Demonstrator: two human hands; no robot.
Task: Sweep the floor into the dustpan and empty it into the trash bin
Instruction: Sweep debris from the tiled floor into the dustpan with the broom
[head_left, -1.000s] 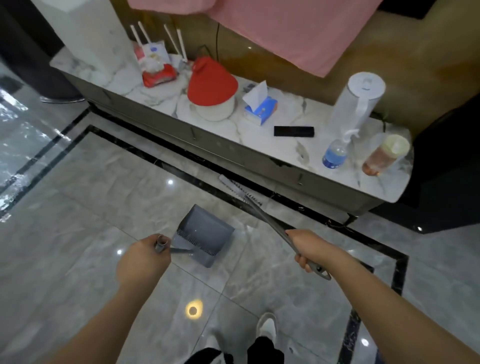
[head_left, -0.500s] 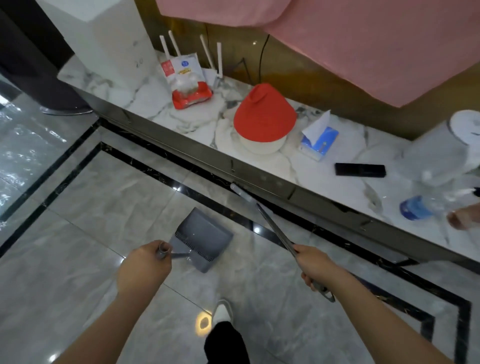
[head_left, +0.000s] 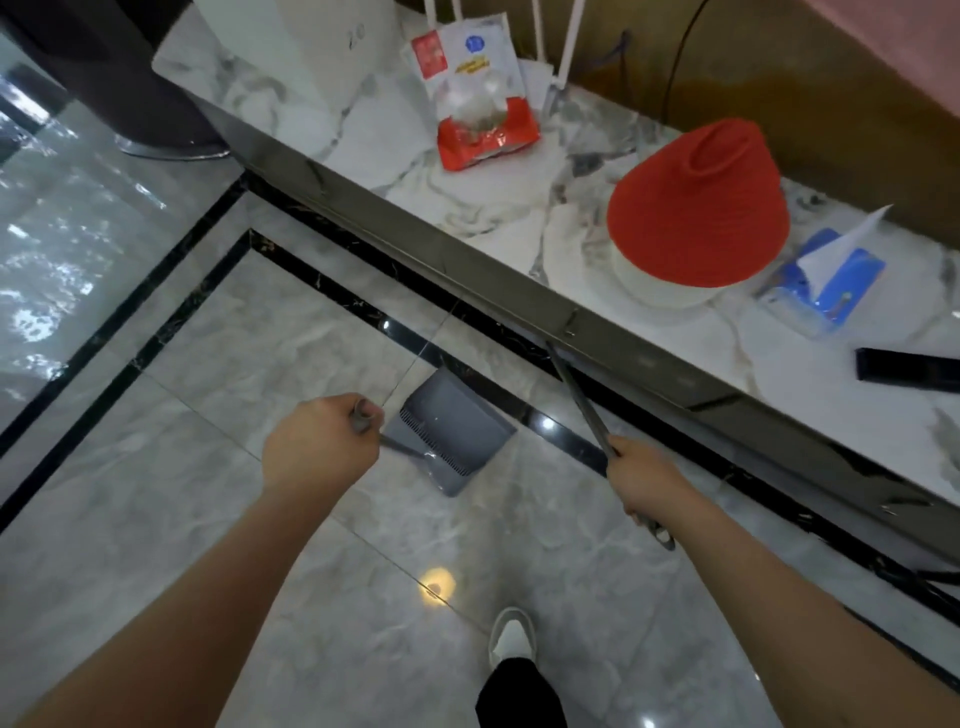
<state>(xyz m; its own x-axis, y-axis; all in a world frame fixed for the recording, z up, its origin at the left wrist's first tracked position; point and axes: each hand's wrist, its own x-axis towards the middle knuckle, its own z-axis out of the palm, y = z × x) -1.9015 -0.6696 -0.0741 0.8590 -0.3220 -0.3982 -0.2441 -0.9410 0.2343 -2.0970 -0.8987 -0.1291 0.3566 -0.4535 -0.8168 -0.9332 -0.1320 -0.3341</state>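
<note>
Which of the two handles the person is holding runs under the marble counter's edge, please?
The broom handle in the right hand; the left hand's one joins the dustpan.

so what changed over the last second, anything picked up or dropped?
Nothing taken or released. The person stepped closer to the marble counter, and the broom head has slid out of sight under its edge. The left hand still grips the dustpan handle and the right hand the broom handle.

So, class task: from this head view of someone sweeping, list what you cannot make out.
- Broom head: hidden under the counter edge.
- Trash bin: not in view.
- Dirt in the dustpan: too small to tell.
- Remote: cut off by the right edge.
- Snack bag label: blurred.
</note>
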